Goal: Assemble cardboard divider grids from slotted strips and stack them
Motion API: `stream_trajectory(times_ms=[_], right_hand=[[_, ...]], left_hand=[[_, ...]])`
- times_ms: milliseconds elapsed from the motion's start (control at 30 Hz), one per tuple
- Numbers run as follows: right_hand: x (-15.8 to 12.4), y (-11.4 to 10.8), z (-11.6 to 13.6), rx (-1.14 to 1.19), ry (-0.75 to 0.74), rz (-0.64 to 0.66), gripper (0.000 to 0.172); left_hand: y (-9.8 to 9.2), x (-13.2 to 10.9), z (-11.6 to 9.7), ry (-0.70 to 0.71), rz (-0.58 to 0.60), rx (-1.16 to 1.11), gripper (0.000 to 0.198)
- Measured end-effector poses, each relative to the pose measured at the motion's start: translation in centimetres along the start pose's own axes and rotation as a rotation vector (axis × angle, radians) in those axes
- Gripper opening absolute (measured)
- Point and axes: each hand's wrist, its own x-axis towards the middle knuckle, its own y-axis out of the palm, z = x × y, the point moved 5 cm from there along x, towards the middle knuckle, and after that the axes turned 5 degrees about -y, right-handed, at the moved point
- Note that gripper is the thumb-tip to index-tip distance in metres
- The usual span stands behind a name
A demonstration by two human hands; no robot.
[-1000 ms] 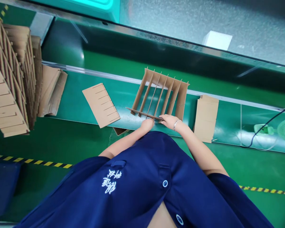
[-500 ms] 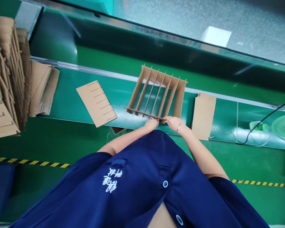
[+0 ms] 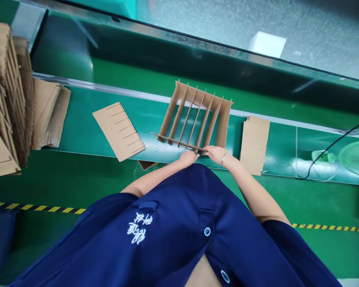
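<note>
On the green bench stands a cardboard divider grid, with several upright strips running from a back strip toward me. A slotted cardboard strip lies across their near ends, its left end sticking out beyond the grid. My left hand is closed at the lower edge of this strip, near its middle. With fingers pinched, my right hand grips the strip's right end. Fingertips of both hands are partly hidden. Left of the grid, a loose slotted cardboard sheet lies flat.
Stacked slotted cardboard and more cardboard sheets fill the left end. A cardboard pile lies right of the grid. Farther right are a green fan and a black cable. A white block rests beyond the metal rail.
The view has shifted slightly, so the bench things appear a little farther left. Both hands stay on the near strip, with little visible movement of the grid.
</note>
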Motion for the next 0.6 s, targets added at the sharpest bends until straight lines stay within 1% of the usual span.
stream_trajectory(times_ms=[67, 100, 167, 267, 367, 500, 600], right_hand=[[-1.0, -0.3, -0.8, 0.049, -0.056, -0.002, 0.042], [-1.5, -0.3, -1.3, 0.056, -0.067, 0.003, 0.046], [-2.5, -0.1, -2.5, 0.036, -0.041, 0.028, 0.050], [-3.2, 0.6, -3.8, -0.014, 0.044, 0.070, 0.042], [-3.1, 1.2, -4.2, -0.033, 0.089, 0.075, 0.040], [-2.9, 1.1, -4.1, -0.055, 0.134, 0.089, 0.039], [-2.7, 0.6, -4.2, -0.053, 0.164, 0.099, 0.039]], left_hand=[[0.5, 0.0, -0.9, 0.107, 0.054, 0.036, 0.044], [0.8, 0.0, -1.4, 0.155, 0.061, 0.045, 0.041], [1.2, 0.3, -2.4, 0.199, 0.058, 0.024, 0.037], [1.9, 1.1, -3.7, 0.186, 0.033, -0.040, 0.037], [2.5, 1.8, -4.4, 0.157, 0.021, -0.118, 0.038], [2.2, 2.3, -4.7, 0.108, 0.003, -0.242, 0.034], [1.8, 2.4, -4.5, 0.051, 0.005, -0.267, 0.036]])
